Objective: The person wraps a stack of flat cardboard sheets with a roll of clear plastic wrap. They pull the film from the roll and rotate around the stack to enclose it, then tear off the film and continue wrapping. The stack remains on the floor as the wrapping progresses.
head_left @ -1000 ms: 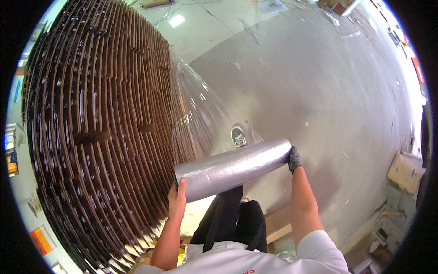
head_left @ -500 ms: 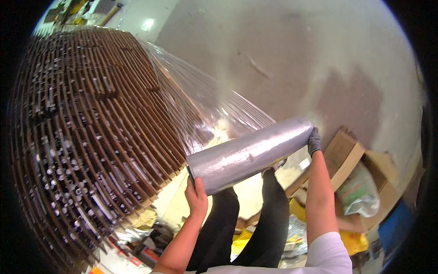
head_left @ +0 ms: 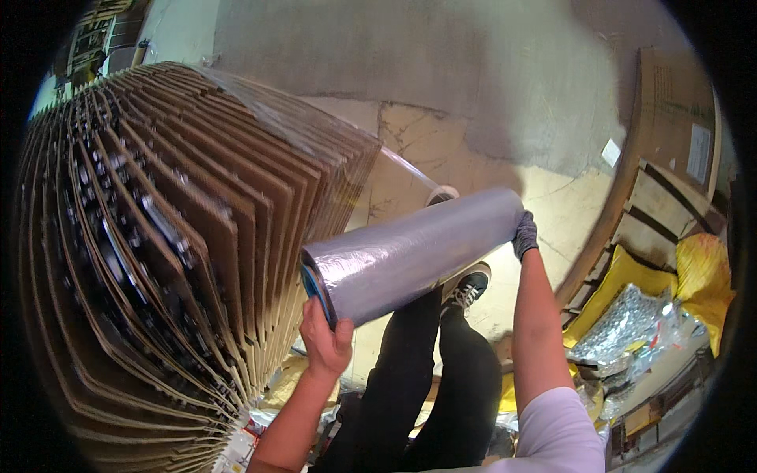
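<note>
A wide roll of clear stretch film [head_left: 418, 256] lies across in front of me, tilted up to the right, held between both hands. At its lower left end, my left hand [head_left: 325, 339] is bare, with fingers inside the core and the thumb outside. On the far right end, my right hand [head_left: 526, 235] wears a grey glove and is closed round the edge. A tall stack of brown cardboard layers [head_left: 260, 221] stands left of the roll, dark shiny pieces between the layers. Film [head_left: 315, 130] clings to its far corner; a glinting strand [head_left: 410, 167] leads from there toward the roll.
My shoes [head_left: 471, 285] stand on the pale floor [head_left: 544, 193] below the roll. At right are a large cardboard box [head_left: 674, 118], yellow bags [head_left: 619, 296] and bubble wrap [head_left: 623, 327]. Loose clutter lies around my legs.
The view has swung along the stack, bringing its corner nearer the middle. The roll has shifted slightly left, and the broad film sheet now shows as a narrow strand. Both hands keep their hold.
</note>
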Demonstrator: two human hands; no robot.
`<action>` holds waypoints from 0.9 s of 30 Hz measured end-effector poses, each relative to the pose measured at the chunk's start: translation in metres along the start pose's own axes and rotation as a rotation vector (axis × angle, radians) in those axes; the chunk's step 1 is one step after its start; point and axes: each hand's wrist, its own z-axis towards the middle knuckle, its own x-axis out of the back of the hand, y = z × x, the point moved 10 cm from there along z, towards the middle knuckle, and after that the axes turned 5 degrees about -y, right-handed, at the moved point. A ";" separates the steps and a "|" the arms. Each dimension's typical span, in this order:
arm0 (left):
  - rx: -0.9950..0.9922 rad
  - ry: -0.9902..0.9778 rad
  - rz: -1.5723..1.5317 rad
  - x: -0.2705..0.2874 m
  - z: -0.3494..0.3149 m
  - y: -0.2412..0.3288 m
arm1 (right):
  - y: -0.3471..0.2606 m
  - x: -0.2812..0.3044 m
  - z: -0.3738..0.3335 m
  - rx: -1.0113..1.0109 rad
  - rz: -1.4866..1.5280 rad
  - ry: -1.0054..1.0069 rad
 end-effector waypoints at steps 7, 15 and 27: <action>-0.085 0.030 0.034 0.022 -0.082 -0.048 | 0.163 0.042 -0.093 -0.093 0.283 0.018; -0.192 -0.037 -0.094 0.055 -0.221 -0.094 | 0.325 0.150 -0.211 0.099 0.130 0.297; -0.165 -0.035 -0.069 0.114 -0.415 -0.300 | 0.618 0.109 -0.403 0.089 0.296 0.351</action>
